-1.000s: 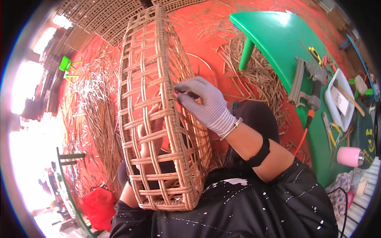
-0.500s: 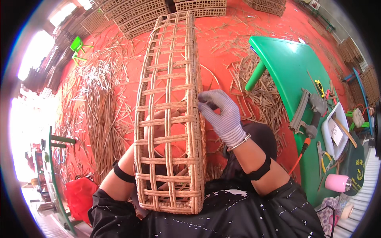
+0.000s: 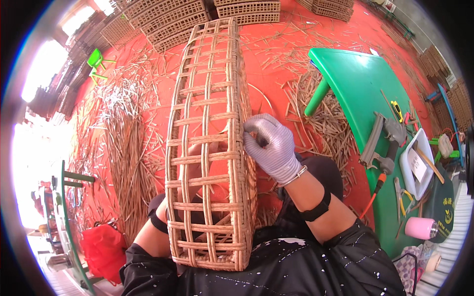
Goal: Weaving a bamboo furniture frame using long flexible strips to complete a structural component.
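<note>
A long woven wicker basket (image 3: 217, 197) stands on edge in front of me, its open lattice side toward me and its near end against my black shirt. My right hand (image 3: 271, 145), in a pale striped glove, is closed in a pinch at the basket's right edge, about halfway along. What its fingertips hold is too small to make out. My left hand (image 3: 196, 148) is behind the lattice, inside the basket and across from the right hand. The woven strips cover most of its fingers.
At the right, a green table (image 3: 345, 79) carries a nail gun (image 3: 387, 135), a white tray (image 3: 417, 165), pliers (image 3: 406, 197) and a pink flask (image 3: 420, 228). Loose wicker strips (image 3: 128, 163) litter the red floor. Stacked baskets (image 3: 168, 19) stand at the far side; a red bag (image 3: 102, 251) is lower left.
My right fingers have curled in tighter, and that hand has shifted slightly left. The basket has tilted a little, its far end dropping slightly. My left hand stays behind the lattice.
</note>
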The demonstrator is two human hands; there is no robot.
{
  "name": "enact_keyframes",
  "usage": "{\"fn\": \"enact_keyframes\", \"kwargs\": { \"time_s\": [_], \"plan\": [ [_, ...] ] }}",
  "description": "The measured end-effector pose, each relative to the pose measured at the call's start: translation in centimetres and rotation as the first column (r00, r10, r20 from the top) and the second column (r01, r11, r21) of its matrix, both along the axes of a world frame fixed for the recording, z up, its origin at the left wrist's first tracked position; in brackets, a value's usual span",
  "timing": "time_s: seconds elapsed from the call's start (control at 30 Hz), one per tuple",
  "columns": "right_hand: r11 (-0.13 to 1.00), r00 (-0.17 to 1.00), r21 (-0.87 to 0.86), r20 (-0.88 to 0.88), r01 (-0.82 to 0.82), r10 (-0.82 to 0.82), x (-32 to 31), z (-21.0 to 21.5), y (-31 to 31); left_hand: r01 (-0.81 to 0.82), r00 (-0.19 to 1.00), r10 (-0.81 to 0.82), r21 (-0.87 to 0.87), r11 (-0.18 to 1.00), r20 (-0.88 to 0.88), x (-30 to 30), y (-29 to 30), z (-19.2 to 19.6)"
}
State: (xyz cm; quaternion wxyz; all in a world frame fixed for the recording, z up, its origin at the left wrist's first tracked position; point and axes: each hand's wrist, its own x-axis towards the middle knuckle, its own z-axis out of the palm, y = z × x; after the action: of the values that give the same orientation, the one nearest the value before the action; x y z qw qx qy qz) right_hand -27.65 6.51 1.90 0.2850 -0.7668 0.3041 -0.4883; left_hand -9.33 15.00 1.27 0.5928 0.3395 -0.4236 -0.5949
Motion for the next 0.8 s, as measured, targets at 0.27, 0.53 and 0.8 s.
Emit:
{"fn": "enact_keyframes", "kwargs": {
  "time_s": [0.27, 0.53, 0.8],
  "plan": [
    [0.999, 0.995, -0.027, 0.092, 0.029, -0.026, 0.7, -0.8, -0.1, -0.032, 0.999, 0.031, 0.044, 0.998, 0.022, -0.2, 0.2, -0.2],
    [0.548, 0.886, 0.698, 0.397, -0.462, 0.241, -1.2, 0.0, -1.0, -0.059, 0.998, 0.059, 0.098, 0.993, 0.005, -0.2, 0.6, -0.7],
    [0.769, 0.953, 0.619, 0.300, -0.159, -0.045, -0.3, 1.5, 0.3, 0.002, 0.999, 0.005, 0.151, 0.989, -0.046, 0.2, -0.6, -1.4]
  ]
}}
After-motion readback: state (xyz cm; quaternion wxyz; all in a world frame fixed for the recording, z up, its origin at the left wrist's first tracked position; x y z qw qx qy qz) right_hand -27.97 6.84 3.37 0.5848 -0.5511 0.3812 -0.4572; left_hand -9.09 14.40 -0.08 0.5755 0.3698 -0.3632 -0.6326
